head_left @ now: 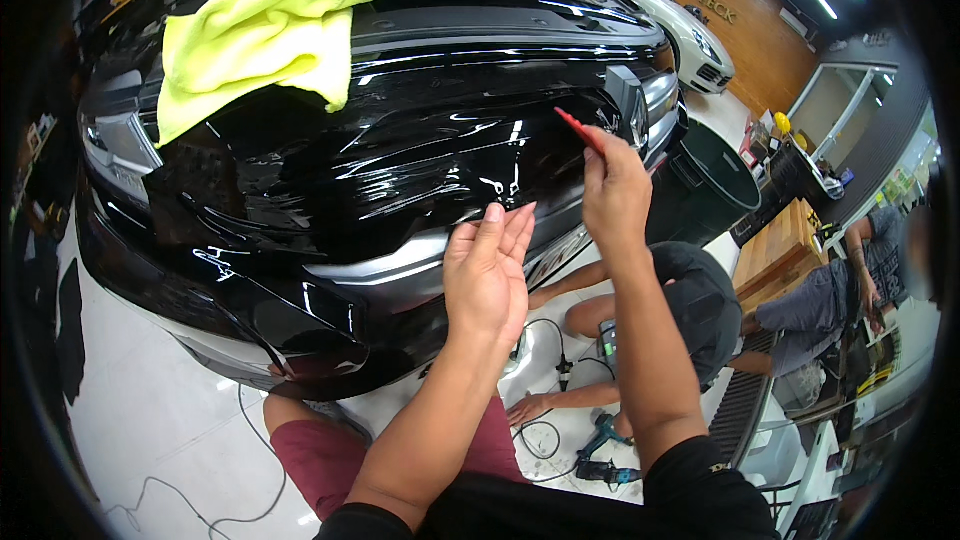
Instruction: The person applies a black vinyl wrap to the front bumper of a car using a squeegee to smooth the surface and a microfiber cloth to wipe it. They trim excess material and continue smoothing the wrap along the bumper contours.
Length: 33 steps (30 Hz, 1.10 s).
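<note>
Glossy black film [390, 190], loose and wrinkled, lies over the front of a black car [140, 260]. My left hand [487, 280] pinches the film's lower edge between thumb and fingers, just above a silver trim strip [385, 265]. Held in my right hand [618, 195] is a thin red squeegee [575, 125], tilted up beside the film's right side. Its tip looks close to the film; whether they touch I cannot tell. A bright yellow-green microfiber cloth [265, 40] is draped over the car's upper left front.
A co-worker in a dark cap [700, 305] crouches under my right arm, near a cordless drill [605, 465] and cables [562, 365] on the floor. Right of the car stands a dark green bin [705, 180]. Another person [835, 295] is farther right. A white car [690, 40] stands behind.
</note>
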{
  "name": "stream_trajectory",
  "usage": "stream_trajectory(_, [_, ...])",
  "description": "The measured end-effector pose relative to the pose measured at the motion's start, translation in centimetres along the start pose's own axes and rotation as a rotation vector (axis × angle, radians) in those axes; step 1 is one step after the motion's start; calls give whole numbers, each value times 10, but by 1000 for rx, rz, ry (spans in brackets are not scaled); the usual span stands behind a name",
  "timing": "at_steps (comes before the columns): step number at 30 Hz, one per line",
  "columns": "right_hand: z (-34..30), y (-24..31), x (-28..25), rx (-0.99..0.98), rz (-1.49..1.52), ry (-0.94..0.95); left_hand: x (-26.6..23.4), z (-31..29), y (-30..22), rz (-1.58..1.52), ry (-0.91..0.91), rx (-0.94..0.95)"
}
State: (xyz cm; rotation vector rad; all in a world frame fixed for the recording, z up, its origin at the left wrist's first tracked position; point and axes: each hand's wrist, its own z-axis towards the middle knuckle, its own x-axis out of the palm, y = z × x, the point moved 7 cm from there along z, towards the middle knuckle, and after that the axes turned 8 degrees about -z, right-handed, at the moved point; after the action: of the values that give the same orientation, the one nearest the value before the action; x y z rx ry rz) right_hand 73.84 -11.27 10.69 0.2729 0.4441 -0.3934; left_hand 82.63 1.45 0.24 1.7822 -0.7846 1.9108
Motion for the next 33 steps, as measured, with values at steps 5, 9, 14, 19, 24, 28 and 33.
stream_trajectory(5, [-16,67,-2,-263,55,-1,-4,-4,1,19,3,21])
stream_trajectory(9, [-31,90,-3,-457,88,36,-5,-8,-2,47,4,7])
stream_trajectory(14, [-11,63,-14,-317,142,-42,-9,-5,0,12,-30,-22])
stream_trajectory(19, [-28,109,-4,-333,108,-34,-8,-9,-3,26,21,-120])
stream_trajectory(24, [-35,153,-6,-488,172,90,-8,-21,-32,2,21,-58])
stream_trajectory(28, [-11,113,-9,-172,153,71,-5,-29,-44,49,20,-63])
stream_trajectory(33, [-41,192,-4,-356,136,60,-6,-41,-55,-13,11,-86])
